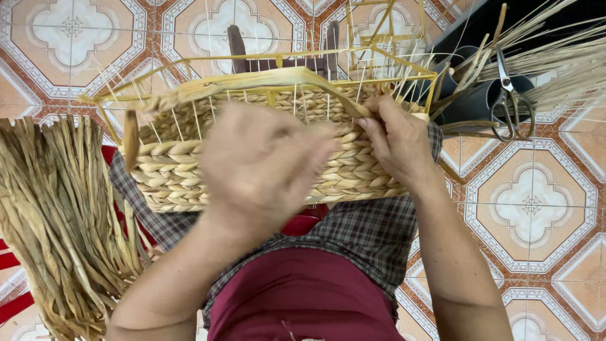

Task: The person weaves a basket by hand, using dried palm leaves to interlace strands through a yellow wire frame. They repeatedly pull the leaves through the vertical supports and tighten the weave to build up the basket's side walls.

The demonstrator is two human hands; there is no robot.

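Basket: a half-woven basket (265, 148) lies across the person's lap, its side turned to the camera; thick braided rows of pale tan fibre, rope-like and plump, fill the lower wall.
Frame: thin yellow wire ribs (379, 63) stand bare above the woven rows, forming a boxy open grid.
Working strand: a broad flat strip of dried fibre (252, 83) runs along the top edge of the weave, creased and papery.
Left hand: the left hand (262, 167) is motion-blurred in front of the basket wall; whether its fingers are together or apart cannot be told.
Right hand: the right hand (398, 142) rests on the basket's right end, its fingers (372, 126) pinched together on the strand where it meets the ribs.
Loose stock: a shaggy bundle of dried fibre strips (57, 221) lies at the left, ribbon-like and wrinkled.
Scissors: metal scissors (511, 101) stand in a dark round container (480, 104) at upper right, among stiff straw-coloured stalks (555, 63).
Clothing: checked cloth (366, 233) over a maroon garment (303, 290).
Floor: glossy patterned floor tiles (530, 202) in orange, white and blue.
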